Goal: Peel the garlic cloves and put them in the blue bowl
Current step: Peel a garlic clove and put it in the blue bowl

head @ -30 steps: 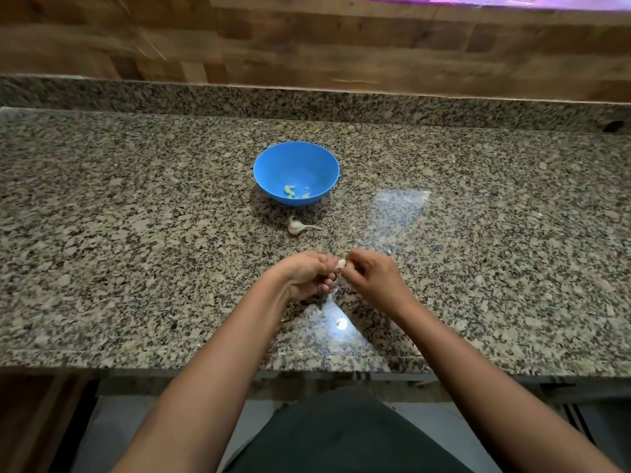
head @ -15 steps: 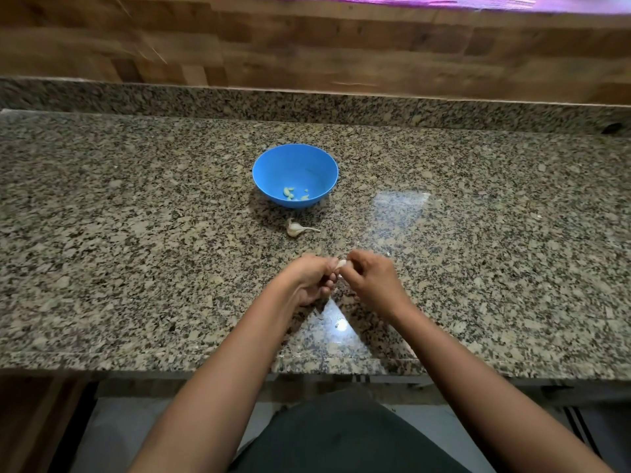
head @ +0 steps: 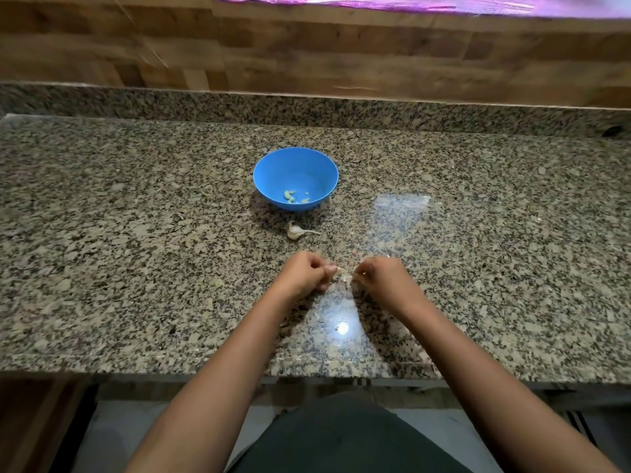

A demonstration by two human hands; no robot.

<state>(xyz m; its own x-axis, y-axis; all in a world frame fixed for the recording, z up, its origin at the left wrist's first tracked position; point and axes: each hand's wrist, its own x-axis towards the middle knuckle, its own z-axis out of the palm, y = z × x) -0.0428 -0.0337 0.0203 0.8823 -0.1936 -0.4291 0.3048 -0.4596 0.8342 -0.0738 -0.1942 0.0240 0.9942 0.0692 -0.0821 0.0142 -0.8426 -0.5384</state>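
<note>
As left grip pinches clove — right grip pinches.

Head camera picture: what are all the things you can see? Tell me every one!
bowl: one, blue, middle of the counter
peeled cloves: a few, pale yellow-green, inside the bowl
garlic piece: one, white, on the counter just in front of the bowl
held clove: one, whitish, between the fingertips of both hands
counter: one, speckled granite, under everything
wall: one, brown wood, behind the counter
left hand: one, pinches the held clove
right hand: one, pinches the held clove
</note>
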